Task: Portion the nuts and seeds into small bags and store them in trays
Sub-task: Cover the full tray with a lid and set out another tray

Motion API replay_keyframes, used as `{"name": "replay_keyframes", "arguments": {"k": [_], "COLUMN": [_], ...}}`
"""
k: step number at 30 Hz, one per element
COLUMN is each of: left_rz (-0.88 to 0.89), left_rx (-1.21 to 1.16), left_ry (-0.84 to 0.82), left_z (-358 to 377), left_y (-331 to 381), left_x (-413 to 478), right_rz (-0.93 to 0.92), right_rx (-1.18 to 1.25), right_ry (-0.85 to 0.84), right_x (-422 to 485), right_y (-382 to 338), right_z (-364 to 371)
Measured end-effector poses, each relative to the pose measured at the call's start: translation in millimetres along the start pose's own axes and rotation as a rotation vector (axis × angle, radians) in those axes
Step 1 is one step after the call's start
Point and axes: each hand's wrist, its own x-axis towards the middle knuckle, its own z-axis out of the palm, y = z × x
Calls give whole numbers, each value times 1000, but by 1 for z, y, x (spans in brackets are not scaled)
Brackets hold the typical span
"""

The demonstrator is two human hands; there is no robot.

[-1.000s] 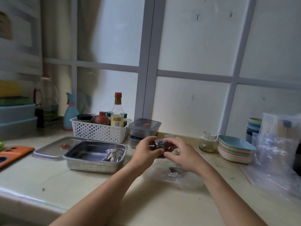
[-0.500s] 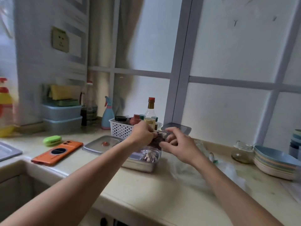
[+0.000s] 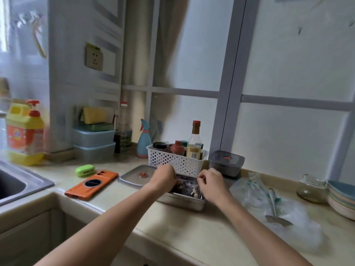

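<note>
**Two hands at the metal tray**

Head view: both hands reach into the metal tray (image 3: 189, 200) that sits on the counter (image 3: 184, 225), near the middle and close to its front edge; the left hand (image 3: 164, 176) is curled over the left part of the tray, and its fingers are hidden, so I cannot tell if it grips anything; the right hand (image 3: 209, 181) is bent at the right side of the tray, with its fingertips pinched on the shiny small bag (image 3: 187, 188) of dark nuts that lies inside the tray; the tray's flat lid (image 3: 135, 176) lies just beside the tray on the left; a white basket (image 3: 175, 162) of bottles stands right behind the tray, toward the back edge; a grey lidded box (image 3: 226, 163) stands beside the basket on the right; clear plastic bags (image 3: 284, 214) and a spoon (image 3: 276, 210) lie on the right part of the counter; an orange phone (image 3: 92, 185) lies on the left part, near the sink (image 3: 28, 184).
</note>
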Motion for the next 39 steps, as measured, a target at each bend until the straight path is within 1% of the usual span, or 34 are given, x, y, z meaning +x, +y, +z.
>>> {"name": "replay_keyframes", "arguments": {"k": [2, 3, 4, 5, 6, 8, 9, 11, 14, 17, 20, 24, 27, 30, 32, 33, 35, 36, 37, 39], "left_rz": [49, 27, -21, -92, -171, -319, -350, -302, -159, -111, -59, 47, 99, 58, 38, 60, 18, 31, 35, 44], "left_rx": [-64, -119, -151, -146, -105, -17, -10, 31, 133, 161, 205, 367, 418, 420, 423, 442, 266, 234, 239, 301], "left_ry": [141, 241, 328, 369, 357, 219, 125, -28, -191, -305, -353, -235, -149, 17, 62, 134, 296, 410, 506, 630], "left_z": [-8, -13, -19, -23, -26, -28, -29, -31, -41, -46, -48, -55, -57, -57, -55, -54, -59, -62, -68, -81], "left_y": [2, 0, -5, -13, -25, -51, -62, -76, -81, -89, -94, -82, -78, -78, -79, -83, -82, -80, -79, -70], "left_x": [2, 3, 4, 5, 6, 7, 6, 4, 2, 2, 1, -4, -6, -10, -13, -14, -17, -17, -16, -16], "right_rz": [-16, -22, -23, -21, -22, -30, -32, -40, -40, -36, -39, -43, -44, -41, -43, -42, -46, -48, -50, -53], "right_rx": [32, 55, 79, 99, 110, 117, 118, 117, 109, 98, 102, 138, 160, 179, 184, 187, 197, 199, 198, 193], "right_ry": [47, 71, 90, 97, 98, 89, 84, 73, 62, 60, 54, 55, 61, 58, 53, 49, 47, 46, 44, 38], "right_x": [-2, -3, -4, -4, -5, -5, -5, -5, -3, 0, 0, -5, -10, -14, -16, -18, -20, -21, -22, -23], "right_y": [2, 3, 4, 5, 6, 7, 8, 9, 11, 13, 13, 11, 11, 8, 7, 7, 7, 8, 9, 9], "right_z": [3, 3, 3, 3, 3, 2, 1, 2, 4, 5, 5, 1, -1, -4, -6, -6, -8, -8, -8, -9]}}
